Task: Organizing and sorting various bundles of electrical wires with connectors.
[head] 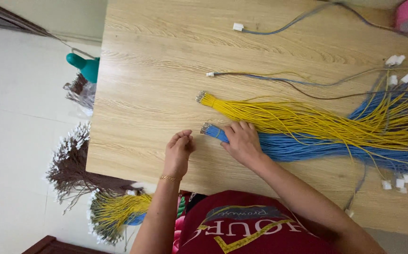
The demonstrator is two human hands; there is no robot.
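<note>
Pressing right hand (242, 141) flat, fingers together, on blue wire bundle (307, 148) beside yellow wire bundle (284, 115) on worktop (157, 84); left hand (179, 149) loosely curled, fingers together, holding nothing visible.

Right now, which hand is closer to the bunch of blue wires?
The right hand. It rests on the blue wires near their metal-tipped ends. The left hand is beside those tips on the wooden table, fingers curled, with a small gap between.
</note>
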